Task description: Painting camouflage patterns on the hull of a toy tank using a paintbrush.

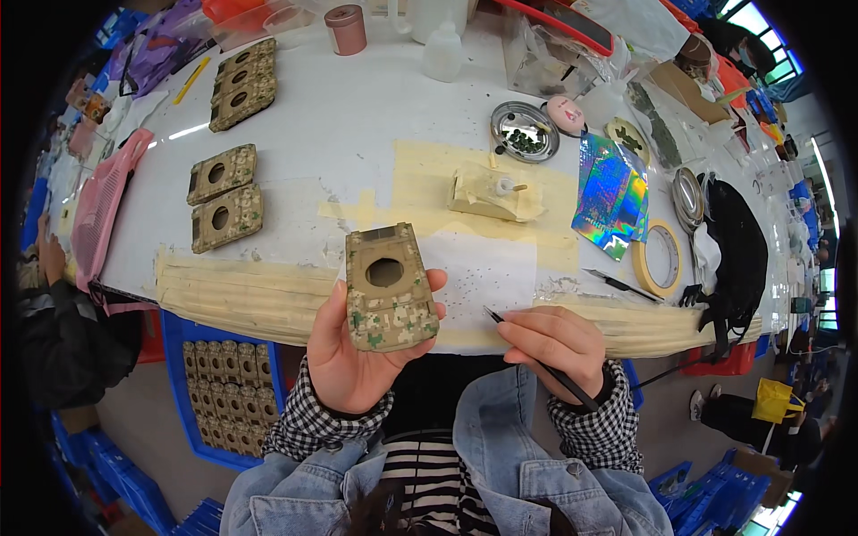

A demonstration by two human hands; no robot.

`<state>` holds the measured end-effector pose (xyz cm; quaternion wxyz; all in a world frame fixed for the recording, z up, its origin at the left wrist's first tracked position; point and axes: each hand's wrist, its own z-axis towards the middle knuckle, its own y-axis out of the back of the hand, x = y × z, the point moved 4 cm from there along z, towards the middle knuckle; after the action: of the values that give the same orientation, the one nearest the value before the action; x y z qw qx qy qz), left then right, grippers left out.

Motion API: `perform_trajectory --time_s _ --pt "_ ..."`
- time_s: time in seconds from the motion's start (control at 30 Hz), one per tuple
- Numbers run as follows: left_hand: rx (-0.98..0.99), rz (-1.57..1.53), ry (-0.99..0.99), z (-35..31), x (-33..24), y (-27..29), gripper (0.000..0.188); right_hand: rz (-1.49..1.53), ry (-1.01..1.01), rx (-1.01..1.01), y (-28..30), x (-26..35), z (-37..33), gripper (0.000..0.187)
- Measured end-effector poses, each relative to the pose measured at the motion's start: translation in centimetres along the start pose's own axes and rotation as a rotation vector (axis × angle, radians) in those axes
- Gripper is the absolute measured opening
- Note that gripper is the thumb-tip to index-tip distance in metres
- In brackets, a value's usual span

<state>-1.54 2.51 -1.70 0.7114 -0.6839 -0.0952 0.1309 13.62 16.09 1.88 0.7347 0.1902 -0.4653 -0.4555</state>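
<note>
The hands are apart from each other. The left hand is clamped on a tan, hard-looking shell with a mottled green, brown and cream camouflage pattern; it has a wide, rounded lower end, a narrower top and a round hole through its flat face, and sits just above the near edge of the surface. The right hand, towards 4 o'clock from the shell, grips a slim black tool with a fine pointed tip. The tip is over a thin, smooth white sheet dotted with tiny dark specks; I cannot tell whether it touches. Taking the shell as the centre, two similar camouflage pieces with round holes lie touching at 10 o'clock. Between 1 and 2 o'clock stands a block wrapped in creased, cream tape, and beyond it a shiny round metal dish holds small dark green bits. Glossy rainbow foil sheets lie at 2 o'clock, a yellowish ring of tape at 3, and a blue plastic crate with rows of patterned shells at 8
</note>
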Motion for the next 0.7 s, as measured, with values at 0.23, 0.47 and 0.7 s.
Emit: perform_trajectory --time_s 0.23,0.47,0.7 --pt "0.011 0.001 -0.008 -0.01 0.03 -0.05 0.058 -0.016 0.008 -0.008 -0.10 -0.02 0.00 0.029" --pt "0.013 -0.008 -0.005 0.03 0.02 0.00 0.058 -0.007 0.000 -0.002 -0.08 -0.03 -0.02 0.029" --pt "-0.001 -0.008 -0.002 -0.06 0.01 -0.04 0.058 0.019 -0.020 -0.013 -0.02 -0.09 -0.14 0.029"
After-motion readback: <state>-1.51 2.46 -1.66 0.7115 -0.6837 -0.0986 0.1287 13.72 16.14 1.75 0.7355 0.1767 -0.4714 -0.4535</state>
